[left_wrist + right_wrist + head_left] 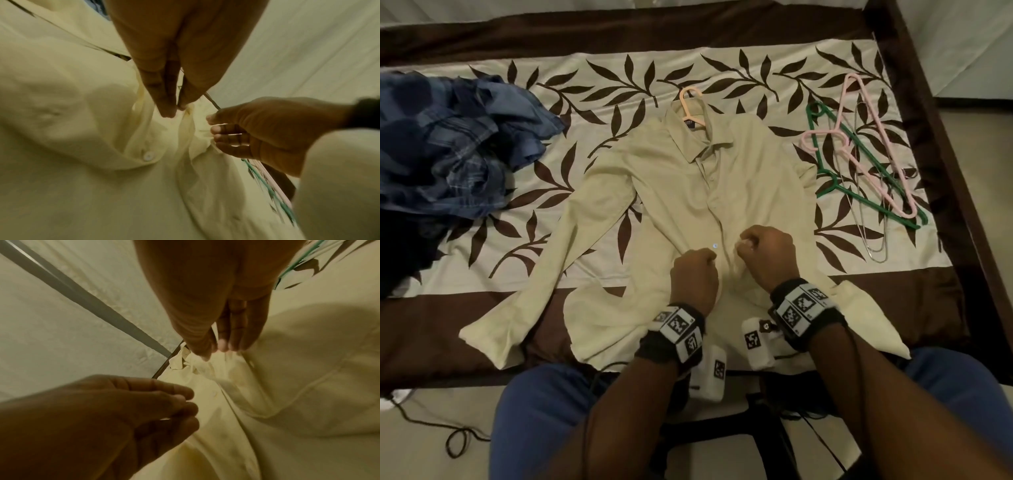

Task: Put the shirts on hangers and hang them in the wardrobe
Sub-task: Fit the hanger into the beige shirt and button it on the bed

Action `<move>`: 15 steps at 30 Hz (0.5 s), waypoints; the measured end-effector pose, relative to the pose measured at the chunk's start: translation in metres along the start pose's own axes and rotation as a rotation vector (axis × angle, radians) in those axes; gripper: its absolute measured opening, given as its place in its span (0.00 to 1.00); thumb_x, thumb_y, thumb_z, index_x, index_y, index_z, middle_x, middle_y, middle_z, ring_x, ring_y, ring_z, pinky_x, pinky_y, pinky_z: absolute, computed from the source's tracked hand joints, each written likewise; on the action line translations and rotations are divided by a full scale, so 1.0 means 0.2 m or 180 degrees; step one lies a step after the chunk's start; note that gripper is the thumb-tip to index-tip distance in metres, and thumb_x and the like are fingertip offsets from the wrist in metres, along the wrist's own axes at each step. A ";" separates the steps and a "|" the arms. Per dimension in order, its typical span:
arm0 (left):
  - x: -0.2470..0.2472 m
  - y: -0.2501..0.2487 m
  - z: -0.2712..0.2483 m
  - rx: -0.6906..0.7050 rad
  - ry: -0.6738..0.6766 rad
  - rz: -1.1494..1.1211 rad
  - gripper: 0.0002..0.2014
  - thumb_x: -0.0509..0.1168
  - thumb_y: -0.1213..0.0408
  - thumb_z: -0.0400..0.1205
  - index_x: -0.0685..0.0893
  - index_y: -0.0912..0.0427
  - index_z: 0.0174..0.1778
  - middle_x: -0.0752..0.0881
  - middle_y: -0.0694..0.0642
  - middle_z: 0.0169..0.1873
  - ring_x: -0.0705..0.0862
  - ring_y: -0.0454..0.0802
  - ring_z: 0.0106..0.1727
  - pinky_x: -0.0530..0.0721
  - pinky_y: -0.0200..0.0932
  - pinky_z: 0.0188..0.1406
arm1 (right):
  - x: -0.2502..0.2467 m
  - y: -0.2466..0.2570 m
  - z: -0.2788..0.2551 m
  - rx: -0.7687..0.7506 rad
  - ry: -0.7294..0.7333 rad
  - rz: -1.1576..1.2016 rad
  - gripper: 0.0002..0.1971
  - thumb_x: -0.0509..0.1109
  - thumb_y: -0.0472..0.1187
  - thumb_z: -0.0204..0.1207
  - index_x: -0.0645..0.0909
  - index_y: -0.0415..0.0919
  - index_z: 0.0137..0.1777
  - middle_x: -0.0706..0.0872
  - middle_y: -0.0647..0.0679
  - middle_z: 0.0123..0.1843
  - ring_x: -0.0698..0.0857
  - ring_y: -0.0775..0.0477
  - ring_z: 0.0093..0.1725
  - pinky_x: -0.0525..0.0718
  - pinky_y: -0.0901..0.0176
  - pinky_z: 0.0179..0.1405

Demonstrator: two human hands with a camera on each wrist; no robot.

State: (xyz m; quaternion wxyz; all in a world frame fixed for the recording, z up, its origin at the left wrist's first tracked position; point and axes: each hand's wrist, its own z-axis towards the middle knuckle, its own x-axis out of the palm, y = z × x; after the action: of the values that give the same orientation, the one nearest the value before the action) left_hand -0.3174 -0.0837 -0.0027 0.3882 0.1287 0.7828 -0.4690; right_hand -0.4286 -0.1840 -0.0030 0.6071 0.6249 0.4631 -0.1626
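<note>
Both grips pinch the front placket of the pale yellow shirt low on its front. The left hand has thumb and forefinger closed on the button-side edge, and the right hand has its fingers curled round the facing edge just beside it, the two hands nearly touching.

The bed, covered in a cream spread with brown leaves and a brown border, carries everything. The shirt lies flat on its back at the middle of the bed, collar toward the far edge, hem at the near edge, its sleeves spread out toward the near corners. The upper buttons look fastened; one white button sits just below the left hand's pinch. A peach hanger is inside the shirt, its hook sticking out past the collar.

A heap of blue checked shirts lies crumpled by the left edge of the bed, well apart from the yellow one. Near the right edge lies a loose pile of spare hangers: a green hanger, a pink hanger across it, and thin wire hangers beneath.
</note>
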 end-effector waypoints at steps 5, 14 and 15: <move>0.03 0.00 0.27 -0.0463 0.0211 -0.0204 0.13 0.64 0.66 0.81 0.90 0.64 0.56 0.91 0.62 0.54 0.86 0.62 0.59 0.81 0.51 0.62 | 0.09 0.03 0.10 0.0037 0.0255 0.0101 0.13 0.79 0.45 0.71 0.90 0.39 0.52 0.91 0.45 0.42 0.88 0.43 0.48 0.85 0.52 0.53; 0.10 0.04 0.30 -0.0355 0.0031 -0.0103 0.09 0.64 0.72 0.78 0.90 0.63 0.42 0.91 0.60 0.43 0.86 0.61 0.48 0.84 0.52 0.50 | 0.18 -0.03 0.08 -0.0054 0.0267 -0.0465 0.17 0.74 0.48 0.73 0.88 0.42 0.60 0.91 0.45 0.51 0.87 0.41 0.53 0.85 0.51 0.54; 0.11 0.04 0.30 -0.0358 0.0031 -0.0113 0.09 0.63 0.73 0.78 0.90 0.62 0.41 0.90 0.59 0.42 0.86 0.61 0.47 0.83 0.51 0.48 | 0.18 -0.04 0.07 -0.0068 0.0283 -0.0402 0.18 0.76 0.49 0.73 0.88 0.41 0.60 0.91 0.46 0.50 0.87 0.43 0.52 0.85 0.52 0.53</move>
State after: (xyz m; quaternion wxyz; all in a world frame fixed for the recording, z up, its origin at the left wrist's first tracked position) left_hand -0.2977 -0.1327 -0.0391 0.3826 0.0951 0.8120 -0.4305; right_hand -0.4103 -0.1845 -0.0379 0.5810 0.5946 0.5299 -0.1677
